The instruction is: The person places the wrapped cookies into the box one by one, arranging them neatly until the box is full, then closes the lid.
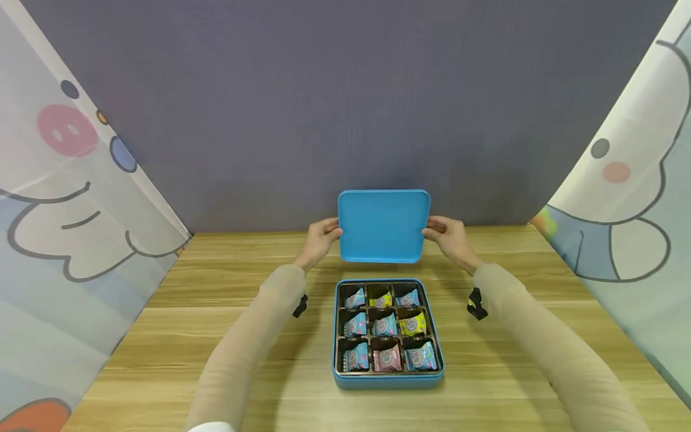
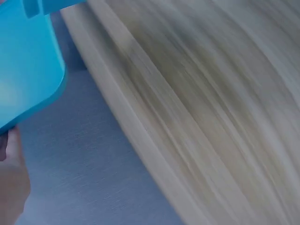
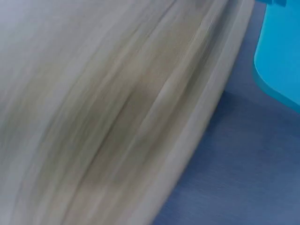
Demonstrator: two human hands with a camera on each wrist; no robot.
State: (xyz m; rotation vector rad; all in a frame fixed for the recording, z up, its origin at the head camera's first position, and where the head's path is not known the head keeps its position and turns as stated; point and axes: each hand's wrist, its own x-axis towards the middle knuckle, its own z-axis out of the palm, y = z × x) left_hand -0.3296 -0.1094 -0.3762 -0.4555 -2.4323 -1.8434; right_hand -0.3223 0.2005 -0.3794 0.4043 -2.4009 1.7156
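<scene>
Both hands grip a blue lid (image 1: 384,225) by its opposite short sides, its inner face turned toward me. My left hand (image 1: 320,241) pinches the left edge with the thumb in front. On the other side, my right hand (image 1: 450,239) pinches the right edge in the same way. Nearer to me stands a blue box (image 1: 388,381) without cover. Its brown divided tray (image 1: 370,339) carries wrapped candies in several compartments: mostly blue ones (image 1: 385,326), some yellow (image 1: 412,324) and one pink (image 1: 387,359). In the left wrist view, a corner of the lid (image 2: 28,70) shows above the fingers.
The box stands on a wooden table (image 1: 216,336), whose far edge meets a dark grey wall (image 1: 324,120). Cartoon-printed curtains hang on the left (image 1: 54,198) and the right (image 1: 626,180). A black strap piece (image 1: 476,304) shows by the right wrist.
</scene>
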